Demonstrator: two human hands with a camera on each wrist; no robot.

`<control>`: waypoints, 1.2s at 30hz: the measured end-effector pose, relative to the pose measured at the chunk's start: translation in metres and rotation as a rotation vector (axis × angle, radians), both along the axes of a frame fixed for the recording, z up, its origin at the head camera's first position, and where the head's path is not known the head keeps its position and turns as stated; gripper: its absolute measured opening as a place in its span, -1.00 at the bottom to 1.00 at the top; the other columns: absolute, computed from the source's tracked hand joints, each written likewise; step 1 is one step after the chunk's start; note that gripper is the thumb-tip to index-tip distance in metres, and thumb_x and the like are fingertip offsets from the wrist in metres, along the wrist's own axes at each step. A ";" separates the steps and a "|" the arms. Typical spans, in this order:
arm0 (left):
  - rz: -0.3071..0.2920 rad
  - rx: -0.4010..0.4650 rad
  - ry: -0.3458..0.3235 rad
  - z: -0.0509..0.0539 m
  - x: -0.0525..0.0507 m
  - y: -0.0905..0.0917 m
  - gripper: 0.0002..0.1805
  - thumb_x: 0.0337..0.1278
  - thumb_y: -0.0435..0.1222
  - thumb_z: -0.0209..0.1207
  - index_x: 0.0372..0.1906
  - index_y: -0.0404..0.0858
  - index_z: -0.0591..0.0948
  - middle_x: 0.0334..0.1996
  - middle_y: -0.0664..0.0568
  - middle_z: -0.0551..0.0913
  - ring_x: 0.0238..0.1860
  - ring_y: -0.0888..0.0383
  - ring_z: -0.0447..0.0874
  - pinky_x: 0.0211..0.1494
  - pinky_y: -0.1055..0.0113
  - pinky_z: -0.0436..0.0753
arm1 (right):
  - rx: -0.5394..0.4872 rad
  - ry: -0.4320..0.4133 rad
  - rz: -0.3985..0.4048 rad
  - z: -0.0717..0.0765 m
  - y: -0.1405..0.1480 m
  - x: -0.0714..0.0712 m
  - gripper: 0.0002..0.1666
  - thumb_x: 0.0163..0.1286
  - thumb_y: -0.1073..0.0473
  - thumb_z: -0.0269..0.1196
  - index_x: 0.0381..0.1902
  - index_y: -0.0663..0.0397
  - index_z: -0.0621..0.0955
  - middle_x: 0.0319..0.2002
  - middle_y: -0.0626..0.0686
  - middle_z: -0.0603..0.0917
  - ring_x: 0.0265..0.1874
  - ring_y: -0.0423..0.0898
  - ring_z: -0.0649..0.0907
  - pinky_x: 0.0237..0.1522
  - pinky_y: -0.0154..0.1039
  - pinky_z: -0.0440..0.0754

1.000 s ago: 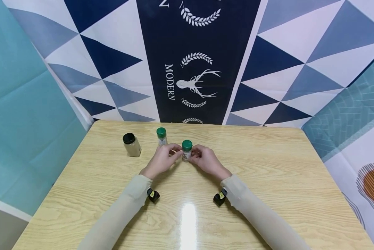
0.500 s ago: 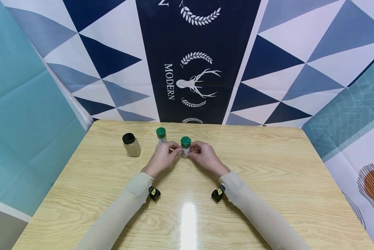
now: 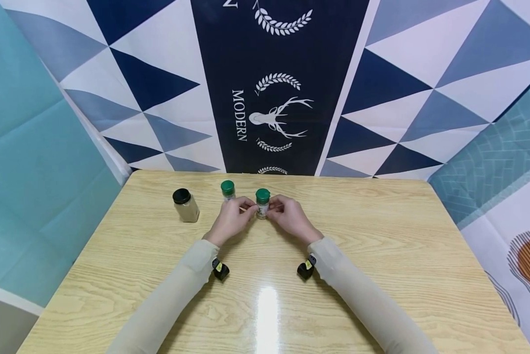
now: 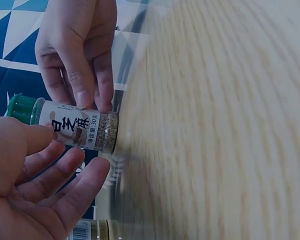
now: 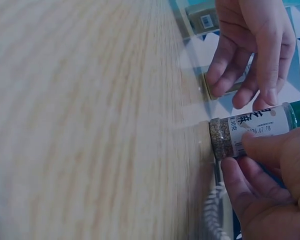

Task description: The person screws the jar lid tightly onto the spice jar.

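Note:
Both hands are at a small clear spice jar [image 3: 262, 204] with a green cap and a white label, standing upright on the table; seeds show at its base in the left wrist view. My left hand [image 3: 233, 220] holds its left side with thumb and fingertips, the other fingers loosely bent. From the right, my right hand [image 3: 290, 220] pinches it, thumb on the label [image 5: 260, 127] in the right wrist view. A second green-capped jar [image 3: 228, 188] stands just behind the left hand, its lower part hidden.
A larger jar with a black lid [image 3: 187, 206] and pale contents stands farther left on the wooden table [image 3: 380, 246]. Behind the table's back edge hangs a patterned cloth [image 3: 273, 118]. Black wrist cameras [image 3: 221, 270] sit at both cuffs.
The spice jar has moved away toward the table's back edge, slightly left, with both hands following it. The other two jars have stayed in place.

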State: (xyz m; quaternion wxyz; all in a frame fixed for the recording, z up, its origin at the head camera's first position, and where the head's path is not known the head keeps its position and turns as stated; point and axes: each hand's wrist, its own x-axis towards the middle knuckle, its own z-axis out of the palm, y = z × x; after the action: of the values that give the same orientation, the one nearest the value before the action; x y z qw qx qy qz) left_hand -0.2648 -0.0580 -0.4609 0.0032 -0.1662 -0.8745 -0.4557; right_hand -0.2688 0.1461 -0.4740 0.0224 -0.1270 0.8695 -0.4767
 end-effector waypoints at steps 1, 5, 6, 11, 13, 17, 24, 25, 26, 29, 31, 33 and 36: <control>0.001 0.003 -0.009 -0.001 0.000 0.000 -0.84 0.45 -0.24 0.24 -0.09 -0.24 0.74 -0.19 -0.04 0.80 -0.20 0.10 0.79 -0.09 0.24 0.78 | -0.002 -0.003 -0.002 0.000 0.000 0.000 -0.68 0.34 0.32 0.42 0.03 0.26 0.65 -0.09 0.20 0.76 -0.12 0.06 0.77 -0.01 -0.16 0.78; -0.012 0.001 -0.035 -0.002 0.000 0.000 -0.79 0.45 -0.26 0.23 0.01 -0.30 0.71 -0.18 -0.09 0.79 -0.18 0.05 0.80 -0.03 0.21 0.78 | -0.003 -0.004 -0.017 0.001 -0.002 -0.002 -0.66 0.34 0.34 0.42 0.05 0.27 0.65 -0.09 0.20 0.76 -0.11 0.06 0.77 0.01 -0.14 0.77; -0.016 0.001 -0.041 -0.002 0.000 0.000 -0.77 0.45 -0.26 0.23 0.04 -0.31 0.70 -0.18 -0.11 0.79 -0.17 0.03 0.80 -0.02 0.20 0.78 | -0.003 -0.004 -0.019 0.002 -0.002 -0.003 -0.66 0.34 0.34 0.42 0.05 0.27 0.65 -0.09 0.20 0.76 -0.11 0.06 0.77 0.01 -0.15 0.77; -0.023 -0.002 -0.050 -0.001 0.001 -0.002 -0.70 0.44 -0.29 0.24 0.16 -0.31 0.65 -0.12 -0.14 0.79 -0.13 -0.01 0.80 0.03 0.15 0.78 | 0.000 0.017 -0.017 0.003 -0.004 -0.009 -0.68 0.35 0.35 0.40 0.04 0.29 0.64 -0.09 0.22 0.76 -0.11 0.07 0.77 -0.01 -0.15 0.77; -0.026 -0.004 -0.059 -0.001 0.002 -0.002 -0.67 0.44 -0.30 0.24 0.20 -0.32 0.63 -0.08 -0.16 0.77 -0.10 -0.03 0.80 0.07 0.14 0.77 | 0.001 0.021 -0.017 0.003 -0.004 -0.010 -0.70 0.36 0.35 0.40 0.03 0.29 0.64 -0.09 0.22 0.76 -0.11 0.08 0.77 -0.01 -0.14 0.77; -0.039 0.006 -0.086 0.000 0.003 -0.001 -0.61 0.43 -0.32 0.24 0.26 -0.34 0.57 0.06 -0.22 0.72 0.00 -0.08 0.79 0.14 0.11 0.75 | -0.004 0.019 -0.021 0.003 -0.004 -0.013 -0.70 0.36 0.36 0.39 0.02 0.29 0.65 -0.08 0.23 0.76 -0.10 0.09 0.77 0.00 -0.11 0.77; -0.048 0.008 -0.118 0.002 0.001 0.001 -0.54 0.41 -0.34 0.25 0.33 -0.36 0.52 0.19 -0.27 0.64 0.07 -0.11 0.77 0.17 0.13 0.74 | -0.018 0.009 -0.030 0.002 -0.005 -0.017 -0.66 0.37 0.35 0.38 0.08 0.31 0.63 -0.03 0.25 0.75 -0.07 0.11 0.77 0.03 -0.12 0.77; -0.048 0.002 -0.118 0.002 0.001 0.001 -0.53 0.41 -0.33 0.25 0.34 -0.36 0.52 0.20 -0.27 0.64 0.08 -0.11 0.77 0.17 0.13 0.74 | -0.019 0.007 -0.033 0.002 -0.006 -0.018 -0.65 0.37 0.36 0.38 0.09 0.31 0.62 -0.03 0.26 0.75 -0.06 0.11 0.77 0.03 -0.12 0.77; -0.048 -0.005 -0.118 0.002 0.000 0.001 -0.52 0.41 -0.33 0.25 0.35 -0.36 0.51 0.20 -0.27 0.64 0.08 -0.11 0.77 0.17 0.13 0.74 | -0.020 0.007 -0.035 0.002 -0.006 -0.018 -0.64 0.37 0.36 0.38 0.10 0.32 0.62 -0.03 0.26 0.75 -0.06 0.12 0.77 0.03 -0.12 0.77; -0.051 -0.045 -0.109 0.002 -0.001 0.000 -0.46 0.41 -0.30 0.26 0.40 -0.34 0.47 0.21 -0.26 0.65 0.08 -0.08 0.76 0.17 0.11 0.74 | -0.032 0.004 -0.038 0.003 -0.008 -0.021 -0.62 0.37 0.36 0.38 0.11 0.33 0.61 -0.01 0.27 0.75 -0.04 0.13 0.78 0.05 -0.12 0.76; -0.055 -0.075 -0.099 0.001 -0.002 0.000 -0.41 0.40 -0.27 0.26 0.44 -0.33 0.43 0.21 -0.25 0.65 0.08 -0.07 0.76 0.17 0.09 0.73 | -0.040 -0.003 -0.036 0.003 -0.009 -0.021 -0.60 0.38 0.36 0.38 0.14 0.33 0.61 0.01 0.28 0.74 -0.02 0.13 0.77 0.07 -0.13 0.76; -0.059 -0.101 -0.095 0.001 -0.003 0.000 -0.38 0.40 -0.25 0.27 0.47 -0.32 0.41 0.21 -0.24 0.66 0.08 -0.08 0.75 0.17 0.06 0.72 | -0.047 -0.011 -0.032 0.003 -0.009 -0.021 -0.58 0.38 0.36 0.37 0.17 0.33 0.59 0.04 0.29 0.74 0.01 0.14 0.77 0.09 -0.14 0.75; -0.062 -0.121 -0.104 0.001 -0.004 0.000 -0.35 0.40 -0.23 0.27 0.50 -0.30 0.37 0.22 -0.25 0.65 0.09 -0.10 0.73 0.18 0.03 0.71 | -0.057 -0.026 -0.016 0.004 -0.009 -0.021 -0.54 0.39 0.38 0.35 0.22 0.34 0.57 0.09 0.30 0.72 0.06 0.15 0.76 0.11 -0.16 0.74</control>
State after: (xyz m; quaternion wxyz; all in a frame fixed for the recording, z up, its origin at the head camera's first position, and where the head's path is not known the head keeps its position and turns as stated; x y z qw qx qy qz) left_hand -0.2684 -0.0576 -0.4596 -0.0662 -0.1694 -0.8938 -0.4100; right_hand -0.2894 0.1374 -0.4700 0.0262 -0.1146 0.8561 -0.5032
